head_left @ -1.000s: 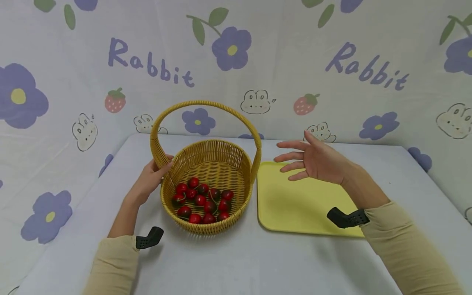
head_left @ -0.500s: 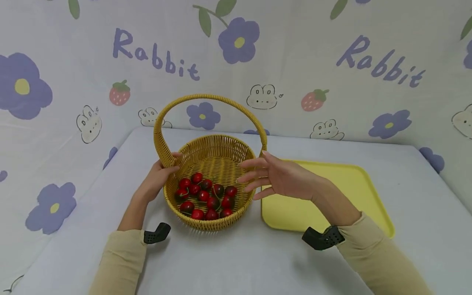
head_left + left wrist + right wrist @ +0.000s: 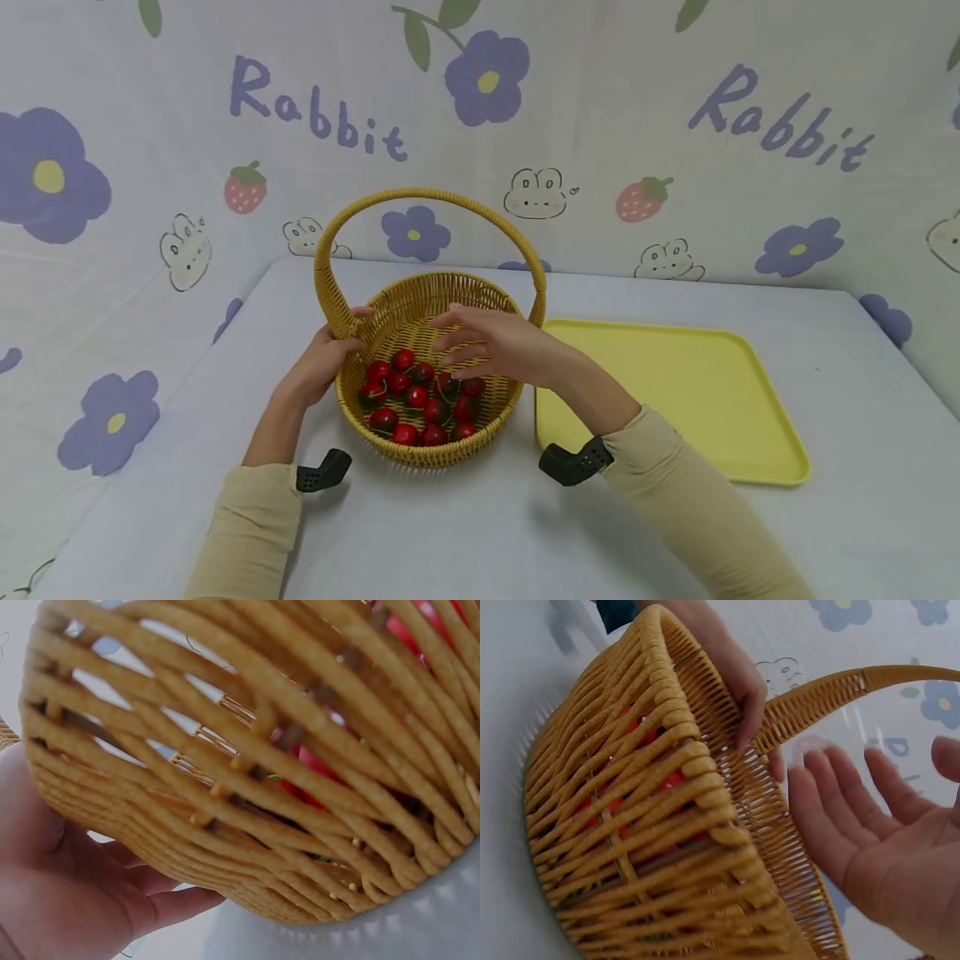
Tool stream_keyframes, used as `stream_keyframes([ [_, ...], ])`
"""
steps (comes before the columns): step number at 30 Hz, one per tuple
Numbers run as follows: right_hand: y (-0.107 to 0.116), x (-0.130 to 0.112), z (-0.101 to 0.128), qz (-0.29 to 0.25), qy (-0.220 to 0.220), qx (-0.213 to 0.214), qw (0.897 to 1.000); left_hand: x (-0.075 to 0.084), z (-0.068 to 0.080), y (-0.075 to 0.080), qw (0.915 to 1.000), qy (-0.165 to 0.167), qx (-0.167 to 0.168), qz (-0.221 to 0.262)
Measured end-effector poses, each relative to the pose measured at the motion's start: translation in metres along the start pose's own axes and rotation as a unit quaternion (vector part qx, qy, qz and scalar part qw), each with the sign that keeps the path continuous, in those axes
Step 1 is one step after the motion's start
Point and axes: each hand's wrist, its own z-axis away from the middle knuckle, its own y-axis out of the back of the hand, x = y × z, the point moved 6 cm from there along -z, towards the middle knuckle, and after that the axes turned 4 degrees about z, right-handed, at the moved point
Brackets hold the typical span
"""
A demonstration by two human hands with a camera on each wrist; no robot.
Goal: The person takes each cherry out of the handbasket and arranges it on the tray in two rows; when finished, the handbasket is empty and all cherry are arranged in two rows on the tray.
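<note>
Basket (image 3: 442, 457) on worktop (image 3: 450, 533), left of middle, nearer left edge than right, handle (image 3: 427, 193) arching above. Cherries (image 3: 417, 397) on basket floor, mostly bunched in near half. Left hand (image 3: 321, 362) grips basket at handle's left foot, thumb and finger either side; likely steadying light wickerwork against shifting. Right hand (image 3: 506, 342) above basket's inside, fingers spread and slightly bent, nothing held; probably kept loose to clear rim. Yellow tray (image 3: 697, 392) flat just beside basket, toward right edge, probably placed for right hand's easy reach.
</note>
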Motion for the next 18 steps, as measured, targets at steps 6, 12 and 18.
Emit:
stream_keyframes([
  [6,0.002,0.011,-0.021,0.062,-0.044,0.057,0.995,0.0,0.0,0.0,0.9999,-0.001,0.01,-0.004],
  [12,0.008,0.024,-0.037,0.106,-0.088,0.089,0.986,-0.001,0.0,0.0,0.9999,-0.005,0.012,-0.003],
  [18,0.011,0.028,-0.048,0.153,-0.12,0.122,0.973,0.0,-0.001,0.001,0.9998,-0.009,0.012,-0.011],
])
